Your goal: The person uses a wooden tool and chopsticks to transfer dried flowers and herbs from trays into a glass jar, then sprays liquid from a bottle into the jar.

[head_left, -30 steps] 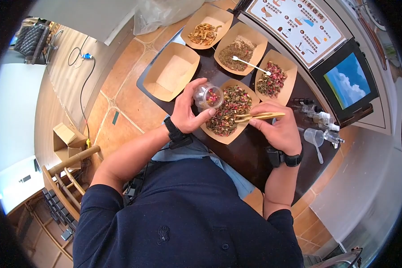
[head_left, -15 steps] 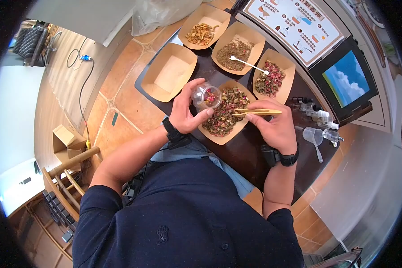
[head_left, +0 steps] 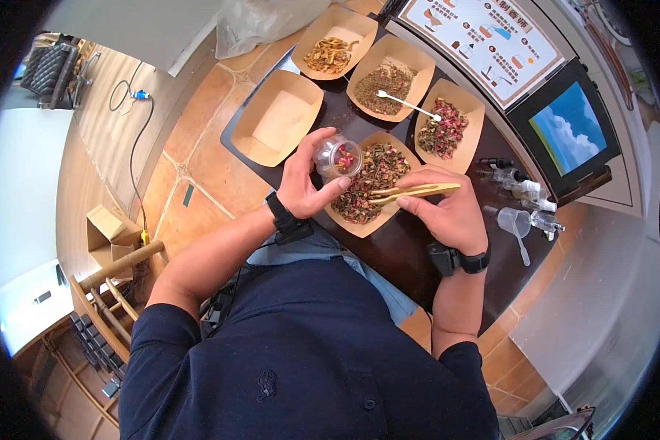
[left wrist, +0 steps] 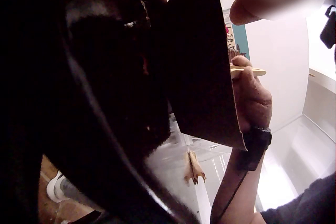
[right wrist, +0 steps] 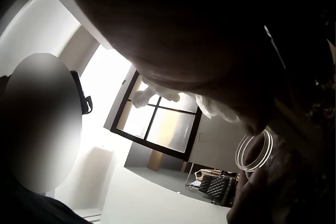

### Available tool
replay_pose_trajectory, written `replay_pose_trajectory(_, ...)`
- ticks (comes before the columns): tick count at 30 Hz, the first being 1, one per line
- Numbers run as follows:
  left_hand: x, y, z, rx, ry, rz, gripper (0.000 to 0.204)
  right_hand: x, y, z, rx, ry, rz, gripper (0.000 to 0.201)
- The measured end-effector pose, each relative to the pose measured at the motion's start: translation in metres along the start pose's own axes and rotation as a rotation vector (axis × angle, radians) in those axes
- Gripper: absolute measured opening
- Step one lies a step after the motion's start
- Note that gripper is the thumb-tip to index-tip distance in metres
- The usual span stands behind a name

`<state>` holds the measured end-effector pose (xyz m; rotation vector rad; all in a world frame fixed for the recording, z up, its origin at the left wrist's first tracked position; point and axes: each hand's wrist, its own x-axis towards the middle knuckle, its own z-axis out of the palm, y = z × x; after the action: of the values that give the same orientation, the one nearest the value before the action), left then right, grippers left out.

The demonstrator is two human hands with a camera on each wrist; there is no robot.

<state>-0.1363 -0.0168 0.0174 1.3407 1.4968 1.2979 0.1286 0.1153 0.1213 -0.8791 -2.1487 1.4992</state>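
In the head view the left hand (head_left: 303, 180) grips a small clear jar (head_left: 337, 158) tilted over the near paper tray, a few red and yellow bits inside it. The right hand (head_left: 447, 209) pinches wooden tweezers (head_left: 425, 190), whose tips touch the dried leaf and petal mix (head_left: 378, 170) in that tray (head_left: 372, 229). In the left wrist view the right hand (left wrist: 252, 95) appears beyond the dark side of a tray (left wrist: 202, 66). The round rim of the jar (right wrist: 254, 151) shows in the dim right wrist view.
Behind stand an empty paper tray (head_left: 277, 117), one with yellowish strips (head_left: 331, 55), one with brown bits (head_left: 385, 84) and one with red petals (head_left: 444, 130). A white spoon (head_left: 407, 105) spans two trays. Small bottles (head_left: 528, 192) and a measuring cup (head_left: 514, 221) lie right, near a screen (head_left: 570, 132).
The tweezers lifted slightly from the mix, then came back down into it, further left, with the right hand. The left hand and jar shifted slightly left in the view at first, then stayed nearly still.
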Motion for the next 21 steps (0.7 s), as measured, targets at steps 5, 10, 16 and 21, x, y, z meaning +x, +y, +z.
replay_pose_trajectory(5,0.0,0.0,-0.001,0.011,-0.002,-0.002,0.089,0.0,0.006,-0.008,-0.053,0.034,-0.047,0.021)
replay_pose_trajectory(10,0.0,0.001,0.0,0.012,-0.004,0.004,0.089,0.001,0.002,-0.001,0.016,0.147,-0.013,0.021)
replay_pose_trajectory(16,0.001,0.006,0.005,-0.056,0.066,0.005,0.085,0.005,0.006,0.015,0.049,0.087,-0.079,0.022)
replay_pose_trajectory(21,0.001,0.007,0.004,-0.035,0.067,0.01,0.085,0.005,0.007,0.013,-0.07,0.19,-0.102,0.021)
